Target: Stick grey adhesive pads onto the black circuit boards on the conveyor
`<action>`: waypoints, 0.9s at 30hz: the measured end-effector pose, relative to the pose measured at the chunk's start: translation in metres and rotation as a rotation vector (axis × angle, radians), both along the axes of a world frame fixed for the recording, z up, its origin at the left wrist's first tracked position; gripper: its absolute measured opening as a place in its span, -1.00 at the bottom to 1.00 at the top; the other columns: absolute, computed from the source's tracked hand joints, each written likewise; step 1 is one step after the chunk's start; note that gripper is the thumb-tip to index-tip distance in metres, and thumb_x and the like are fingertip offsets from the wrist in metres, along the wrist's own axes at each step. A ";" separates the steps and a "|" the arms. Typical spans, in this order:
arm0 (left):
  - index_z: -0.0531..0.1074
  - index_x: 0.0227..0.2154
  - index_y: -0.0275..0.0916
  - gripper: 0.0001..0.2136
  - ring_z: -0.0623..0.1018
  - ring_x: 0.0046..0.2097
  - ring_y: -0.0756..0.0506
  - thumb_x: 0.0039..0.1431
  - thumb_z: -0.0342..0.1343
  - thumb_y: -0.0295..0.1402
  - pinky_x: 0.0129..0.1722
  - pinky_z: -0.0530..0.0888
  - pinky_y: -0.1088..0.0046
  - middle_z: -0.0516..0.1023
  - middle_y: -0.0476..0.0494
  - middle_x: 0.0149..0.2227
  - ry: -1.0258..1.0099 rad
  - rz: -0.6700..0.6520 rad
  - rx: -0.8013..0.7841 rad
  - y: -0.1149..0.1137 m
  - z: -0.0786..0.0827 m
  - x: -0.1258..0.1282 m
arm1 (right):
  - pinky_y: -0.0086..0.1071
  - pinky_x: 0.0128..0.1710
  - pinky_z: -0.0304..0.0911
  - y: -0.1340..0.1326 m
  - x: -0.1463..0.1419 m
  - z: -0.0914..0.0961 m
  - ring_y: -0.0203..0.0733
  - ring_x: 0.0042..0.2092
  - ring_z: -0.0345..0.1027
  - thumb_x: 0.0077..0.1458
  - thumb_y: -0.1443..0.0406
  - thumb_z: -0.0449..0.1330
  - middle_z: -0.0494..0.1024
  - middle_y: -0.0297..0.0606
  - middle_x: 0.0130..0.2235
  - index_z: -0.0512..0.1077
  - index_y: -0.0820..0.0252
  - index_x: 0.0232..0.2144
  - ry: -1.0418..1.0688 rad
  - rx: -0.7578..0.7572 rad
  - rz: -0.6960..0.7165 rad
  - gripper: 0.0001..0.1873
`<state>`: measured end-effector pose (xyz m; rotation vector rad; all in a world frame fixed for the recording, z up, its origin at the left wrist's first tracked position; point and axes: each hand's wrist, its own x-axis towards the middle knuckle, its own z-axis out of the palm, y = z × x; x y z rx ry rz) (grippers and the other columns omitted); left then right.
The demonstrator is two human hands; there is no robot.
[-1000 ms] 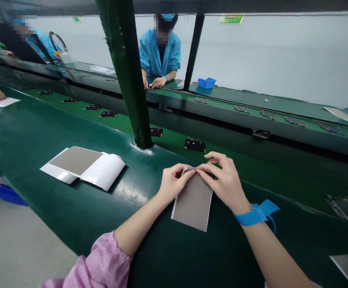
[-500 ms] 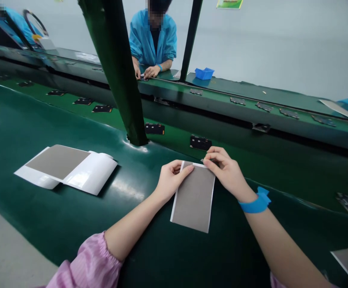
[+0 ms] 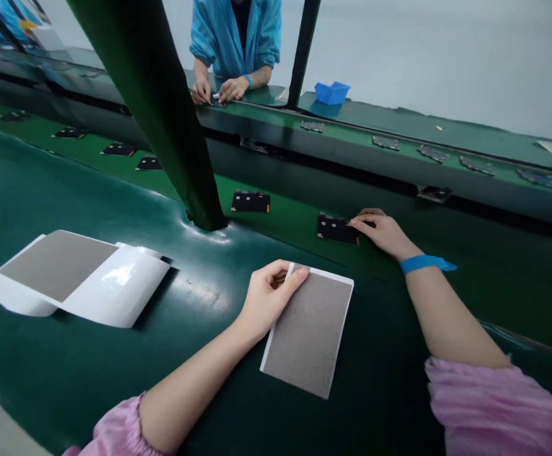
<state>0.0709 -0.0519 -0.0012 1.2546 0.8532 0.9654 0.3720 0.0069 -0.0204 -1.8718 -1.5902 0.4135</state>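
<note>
My left hand (image 3: 272, 294) pinches the upper left corner of a grey sheet with white edges (image 3: 311, 332), thumb on top and the other fingers curled behind it. The sheet is held tilted above the green work surface. Further out to the right, my right hand (image 3: 383, 233) has thumb and fingers pressed together at the upper right part of a black circuit board (image 3: 336, 229). Its fingertips touch or nearly touch the board, and anything between them is too small to make out. A blue band (image 3: 423, 263) circles my right wrist.
White sheets with a grey panel (image 3: 61, 263) lie at the left on the green mat (image 3: 199, 373). A thick green post (image 3: 161, 114) rises left of centre. Several more boards (image 3: 251, 201) line the strip beyond. Across it, a co-worker in blue (image 3: 235, 44) handles a board near a blue bin (image 3: 331, 93).
My right hand has left the sheet's top edge and reached forward and right to the black board. My left hand still holds the sheet. The view has tipped down slightly.
</note>
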 end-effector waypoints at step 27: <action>0.53 -0.51 -0.25 -0.82 0.42 -0.47 0.03 0.05 0.21 -0.25 -0.48 0.35 0.55 0.49 0.00 -0.54 0.051 0.268 0.118 -0.006 0.001 -0.006 | -0.25 -0.24 0.32 -0.067 -0.136 0.084 -0.11 -0.18 0.36 0.15 0.06 0.12 0.43 -0.20 -0.21 0.50 0.04 -0.38 0.036 0.121 0.467 -0.73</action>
